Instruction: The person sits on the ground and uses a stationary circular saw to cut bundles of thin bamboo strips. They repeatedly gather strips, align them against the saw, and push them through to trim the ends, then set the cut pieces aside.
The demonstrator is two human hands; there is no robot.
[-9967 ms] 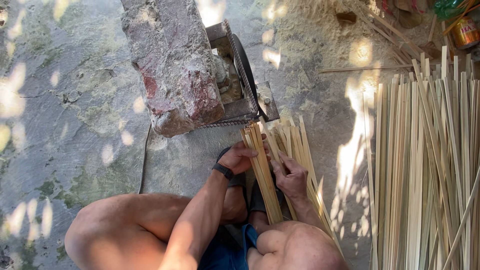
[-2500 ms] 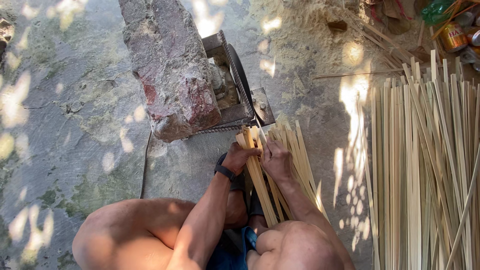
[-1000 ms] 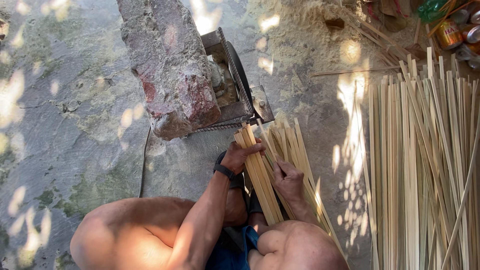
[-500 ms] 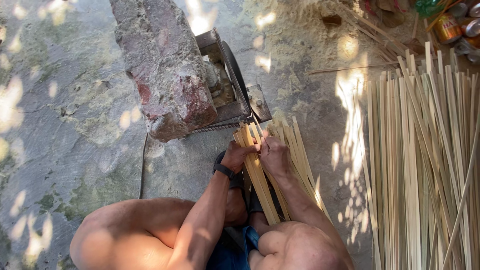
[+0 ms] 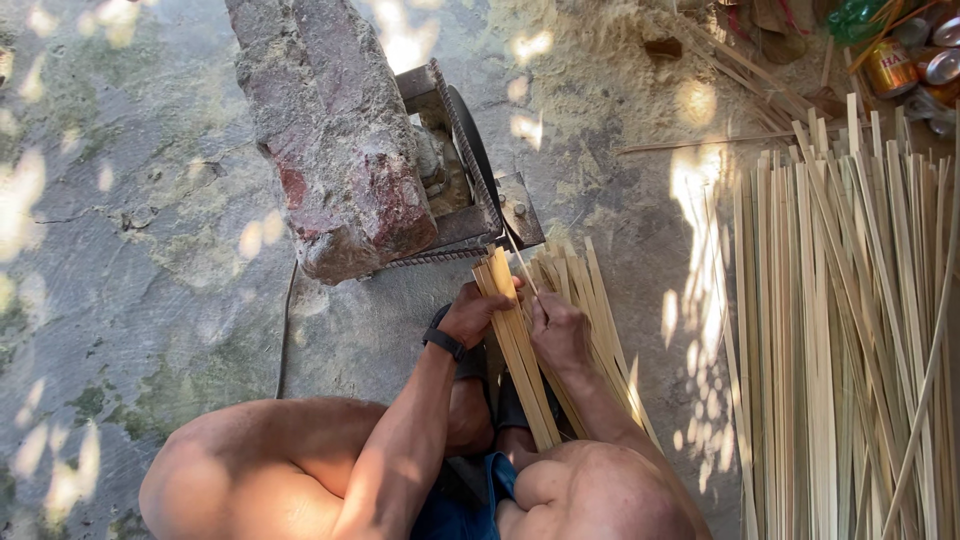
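Packaging only at top-right corner, just beyond the far tips of the long bamboo strip pile [image 5: 850,330]: orange-gold drink can [image 5: 886,68] lying on its side, silver can [image 5: 940,64] right beside it, crumpled green plastic wrapper [image 5: 860,15] above. No signs, no screens.

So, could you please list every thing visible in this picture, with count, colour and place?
bundle of bamboo strips: one, pale yellow, centre, gripped near its top
loose strips: several, pale yellow, on the ground beside the bundle
long strips: a large pile, pale yellow, right side
stone block: one, grey and red, on top of the machine
metal machine: one, rusty, just beyond the bundle
cans: a few, top right corner
wristband: one, black, left wrist
left hand: grips the bundle
right hand: on the strips
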